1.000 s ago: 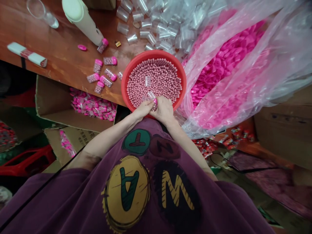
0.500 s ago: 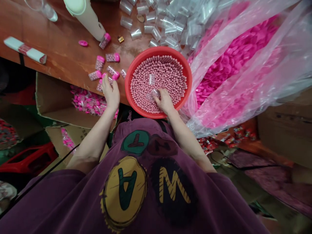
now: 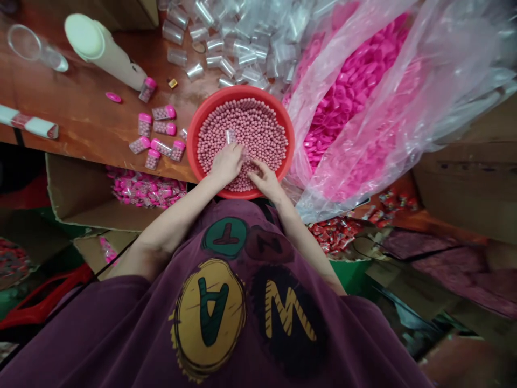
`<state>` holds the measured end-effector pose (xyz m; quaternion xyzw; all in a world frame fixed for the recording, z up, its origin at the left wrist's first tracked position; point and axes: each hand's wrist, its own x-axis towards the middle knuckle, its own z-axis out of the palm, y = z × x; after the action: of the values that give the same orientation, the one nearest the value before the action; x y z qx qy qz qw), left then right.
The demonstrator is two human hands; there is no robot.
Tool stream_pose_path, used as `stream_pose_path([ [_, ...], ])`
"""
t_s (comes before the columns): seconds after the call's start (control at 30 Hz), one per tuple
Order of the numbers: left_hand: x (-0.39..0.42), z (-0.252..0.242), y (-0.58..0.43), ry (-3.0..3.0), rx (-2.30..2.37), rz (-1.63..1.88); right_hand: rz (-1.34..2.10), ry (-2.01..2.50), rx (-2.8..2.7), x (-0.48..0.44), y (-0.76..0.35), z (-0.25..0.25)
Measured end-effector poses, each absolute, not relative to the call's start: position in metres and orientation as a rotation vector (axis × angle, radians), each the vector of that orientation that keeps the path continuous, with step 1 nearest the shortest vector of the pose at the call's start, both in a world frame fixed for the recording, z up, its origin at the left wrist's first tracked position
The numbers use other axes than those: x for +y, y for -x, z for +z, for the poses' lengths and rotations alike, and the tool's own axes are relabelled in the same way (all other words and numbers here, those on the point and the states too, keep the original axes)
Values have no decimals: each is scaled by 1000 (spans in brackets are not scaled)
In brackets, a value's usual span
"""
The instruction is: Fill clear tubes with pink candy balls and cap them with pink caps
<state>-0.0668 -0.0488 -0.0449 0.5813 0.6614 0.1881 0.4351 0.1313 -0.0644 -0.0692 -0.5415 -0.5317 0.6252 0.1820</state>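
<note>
A red bowl (image 3: 193, 156) of small pink beads (image 3: 258, 121) sits before me at the table edge. Over its near part, my left hand (image 3: 226, 164) is closed at the fingertips around a clear plastic tube, mostly hidden by the fingers. Close beside it, my right hand (image 3: 264, 179) has thumb and fingers apart, with nothing plainly visible between them. Another clear tube (image 3: 230, 136) stands in the beads just beyond my left hand. Left of the bowl lie several bead-filled tubes with pink caps (image 3: 165, 128).
Empty clear tubes (image 3: 214, 43) are heaped behind the bowl. A plastic bag (image 3: 363, 161) of pink caps (image 3: 343, 86) lies open on the right. Below the table edge is a cardboard box (image 3: 81, 188) with capped tubes (image 3: 149, 188). A whitish cylinder (image 3: 109, 54) stands at upper left.
My left hand has left the capped tubes and come right, over the bowl. My right hand, earlier holding a clear tube, now has its fingers apart. The view has shifted.
</note>
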Motion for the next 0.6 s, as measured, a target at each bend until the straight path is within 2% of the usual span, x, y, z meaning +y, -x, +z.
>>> stream_pose_path([
  [0.17,-22,-68,35,-1612,1665,195,1652,1618,-1500,-73,-160,-57],
  [0.4,-16,-104,20,-1341,1565,487,1710,1634,-1299,-71,-162,-63],
  [0.6,-29,-76,56,-1130,1408,721,1684,1618,-1234,-63,-164,-68],
])
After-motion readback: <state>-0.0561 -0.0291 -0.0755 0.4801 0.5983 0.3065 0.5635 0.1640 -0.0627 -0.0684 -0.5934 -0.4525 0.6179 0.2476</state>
